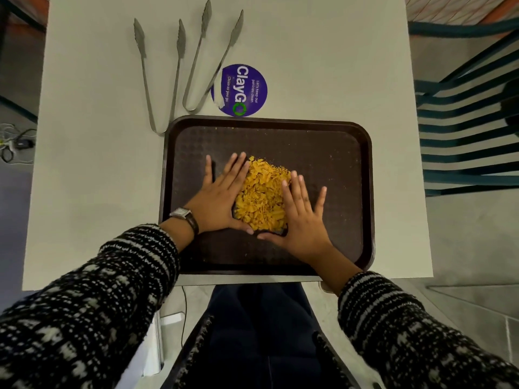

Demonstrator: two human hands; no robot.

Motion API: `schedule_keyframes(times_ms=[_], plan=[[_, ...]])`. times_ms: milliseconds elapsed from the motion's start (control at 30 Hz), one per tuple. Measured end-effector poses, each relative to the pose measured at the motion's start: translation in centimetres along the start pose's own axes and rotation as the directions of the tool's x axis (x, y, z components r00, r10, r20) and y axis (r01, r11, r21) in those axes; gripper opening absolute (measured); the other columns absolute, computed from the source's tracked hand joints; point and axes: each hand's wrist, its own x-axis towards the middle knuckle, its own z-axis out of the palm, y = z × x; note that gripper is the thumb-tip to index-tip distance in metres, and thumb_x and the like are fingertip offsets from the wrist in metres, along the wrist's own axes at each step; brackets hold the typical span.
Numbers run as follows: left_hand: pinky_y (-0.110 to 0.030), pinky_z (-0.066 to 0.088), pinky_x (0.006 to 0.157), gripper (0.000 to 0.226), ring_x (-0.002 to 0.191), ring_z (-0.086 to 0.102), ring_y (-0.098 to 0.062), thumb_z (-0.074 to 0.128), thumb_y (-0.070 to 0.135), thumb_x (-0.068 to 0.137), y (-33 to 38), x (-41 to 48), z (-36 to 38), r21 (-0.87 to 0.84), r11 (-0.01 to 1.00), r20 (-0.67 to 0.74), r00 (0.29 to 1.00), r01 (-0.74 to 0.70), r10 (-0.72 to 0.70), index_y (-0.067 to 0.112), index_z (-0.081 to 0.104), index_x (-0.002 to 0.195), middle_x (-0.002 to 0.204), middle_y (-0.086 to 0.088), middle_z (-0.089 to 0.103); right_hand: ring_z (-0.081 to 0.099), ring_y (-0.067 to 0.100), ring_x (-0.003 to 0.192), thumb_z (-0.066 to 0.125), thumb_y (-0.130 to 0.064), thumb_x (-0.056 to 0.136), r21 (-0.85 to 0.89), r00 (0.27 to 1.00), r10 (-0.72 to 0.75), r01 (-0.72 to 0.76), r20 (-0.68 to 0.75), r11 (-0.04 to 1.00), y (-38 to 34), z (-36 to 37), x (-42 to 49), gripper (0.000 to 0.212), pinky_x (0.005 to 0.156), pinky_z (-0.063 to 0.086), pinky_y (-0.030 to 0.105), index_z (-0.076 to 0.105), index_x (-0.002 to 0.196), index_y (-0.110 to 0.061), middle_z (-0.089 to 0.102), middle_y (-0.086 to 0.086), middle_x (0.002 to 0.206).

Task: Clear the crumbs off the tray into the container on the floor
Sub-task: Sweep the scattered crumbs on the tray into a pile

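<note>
Orange crumbs (262,196) heaped on brown tray (337,153), left hand (222,197), right hand (302,217) flat alongside, fingers splayed.

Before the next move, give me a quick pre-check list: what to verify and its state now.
1. Crumbs gathered in one pile on the tray: ok, though a few specks lie scattered.
2. Left hand and right hand flat on either side of the pile: ok.
3. Both hands empty: ok.
4. Two tongs off the tray: ok.
5. Tray's near edge at the table edge: ok.
6. Container on the floor located: cannot tell, no clear view.
</note>
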Motion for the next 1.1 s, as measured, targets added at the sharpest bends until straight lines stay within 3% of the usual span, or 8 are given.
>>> schedule_keyframes(times_ms=[300, 433, 567, 633, 700, 833, 967, 1100], plan=[[-0.053, -0.03, 0.105, 0.138, 0.143, -0.022, -0.023, 0.034, 0.095, 0.051, 1.9, -1.7, 1.2, -0.043, 0.998, 0.008, 0.999, 0.048, -0.048, 0.009, -0.023, 0.143, 0.15, -0.009, -0.033, -0.01, 0.023, 0.147, 0.031, -0.089, 0.066, -0.103, 0.992, 0.038, -0.026, 0.118, 0.994, 3.0, -0.6, -1.9, 0.119, 0.109, -0.018, 0.059, -0.007, 0.149, -0.013, -0.008, 0.008, 0.158], [-0.051, -0.03, 0.106, 0.132, 0.142, -0.025, -0.02, 0.028, 0.094, 0.055, 2.6, -0.6, 0.9, -0.092, 0.988, -0.001, 0.992, 0.123, -0.123, 0.007, -0.015, 0.145, 0.155, -0.016, -0.015, -0.007, 0.022, 0.146, 0.036, -0.086, 0.068, -0.095, 0.997, 0.025, -0.018, 0.076, 0.995, 3.1, -1.2, 0.7, 0.117, 0.108, -0.019, 0.059, -0.004, 0.149, -0.012, -0.005, 0.008, 0.158], [-0.043, -0.034, 0.105, 0.133, 0.139, -0.031, -0.017, 0.034, 0.091, 0.055, 2.7, 0.3, 0.6, -0.125, 0.988, -0.041, 0.994, 0.093, -0.098, 0.006, -0.015, 0.145, 0.153, -0.012, -0.021, -0.007, 0.02, 0.146, 0.033, -0.084, 0.07, -0.066, 0.998, 0.006, -0.002, 0.064, 0.998, 3.0, -1.2, 1.7, 0.113, 0.107, -0.022, 0.056, 0.0, 0.15, -0.011, -0.001, 0.01, 0.159], [-0.038, -0.032, 0.108, 0.129, 0.141, -0.024, -0.02, 0.038, 0.088, 0.059, 2.6, -0.1, 0.9, -0.15, 0.988, -0.075, 0.996, 0.044, -0.056, 0.007, -0.014, 0.145, 0.154, -0.011, -0.021, -0.009, 0.018, 0.146, 0.027, -0.083, 0.073, 0.006, 1.0, -0.002, 0.002, 0.012, 1.0, 2.7, -0.9, 1.0, 0.109, 0.109, -0.023, 0.052, 0.003, 0.15, -0.01, -0.002, 0.009, 0.159], [-0.032, -0.027, 0.111, 0.114, 0.143, -0.019, -0.02, 0.035, 0.08, 0.071, 2.9, -0.6, 1.1, -0.228, 0.973, -0.132, 0.989, 0.029, -0.06, 0.008, -0.011, 0.146, 0.156, -0.01, -0.016, -0.011, 0.017, 0.146, 0.019, -0.08, 0.078, 0.212, 0.996, 0.063, -0.048, -0.067, 0.976, 1.4, -0.5, 0.0, 0.102, 0.112, -0.024, 0.043, 0.005, 0.15, -0.009, -0.004, 0.006, 0.159], [-0.02, -0.023, 0.112, 0.079, 0.144, -0.011, -0.015, 0.024, 0.055, 0.09, 4.8, -0.7, 1.7, -0.493, 0.858, -0.228, 0.93, 0.147, -0.29, 0.007, -0.004, 0.147, 0.154, -0.002, -0.013, -0.009, 0.014, 0.147, 0.014, -0.076, 0.083, 0.633, 0.954, 0.286, -0.169, -0.088, 0.756, -3.2, 0.4, -0.6, 0.094, 0.114, -0.022, 0.032, 0.006, 0.15, -0.01, 0.001, 0.004, 0.16], [-0.018, -0.023, 0.111, 0.066, 0.144, -0.01, -0.016, 0.028, 0.036, 0.095, 7.1, 0.8, 2.2, -0.574, 0.79, -0.252, 0.871, 0.216, -0.422, 0.008, -0.001, 0.147, 0.153, -0.001, -0.01, -0.008, 0.013, 0.147, 0.013, -0.075, 0.083, 0.693, 0.918, 0.376, -0.188, -0.129, 0.696, -5.6, 1.2, 0.9, 0.093, 0.113, -0.025, 0.033, 0.004, 0.15, -0.01, -0.002, -0.003, 0.157], [-0.016, -0.026, 0.108, 0.064, 0.144, -0.007, -0.017, 0.016, 0.041, 0.092, 7.9, 2.0, 2.7, -0.594, 0.77, -0.259, 0.851, 0.232, -0.456, 0.01, 0.0, 0.145, 0.151, 0.002, -0.007, -0.006, 0.014, 0.147, 0.01, -0.077, 0.082, 0.745, 0.906, 0.394, -0.157, -0.152, 0.649, -6.1, 1.6, 2.7, 0.097, 0.114, -0.024, 0.031, 0.009, 0.149, -0.007, 0.0, -0.003, 0.156]])
